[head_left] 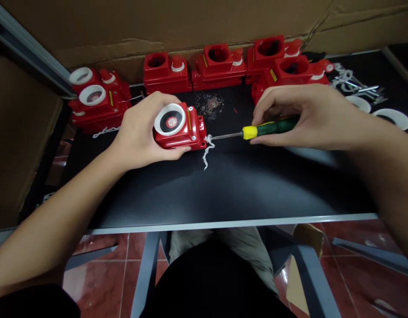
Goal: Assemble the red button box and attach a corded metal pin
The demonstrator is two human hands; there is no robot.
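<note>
My left hand [144, 128] is wrapped round a red housing [173, 140] with a white ring [161, 128] on top and a dark disc inside the ring. My right hand [310, 117] grips a screwdriver [268, 128] by its green and yellow handle. The shaft points left at the end of the red housing. A white twisted cord [207, 155] hangs there, around or beside the shaft tip; whether the tip sits in a hole is hidden by the cord.
Along the back stand several red housings [167, 79], two at the left [99, 108] bearing white rings. Metal bolts and white cords [359, 86] lie at the right, near loose white rings [392, 118]. Small debris [210, 105] is scattered mid-table. A cardboard wall [190, 22] rises behind the black table [177, 194].
</note>
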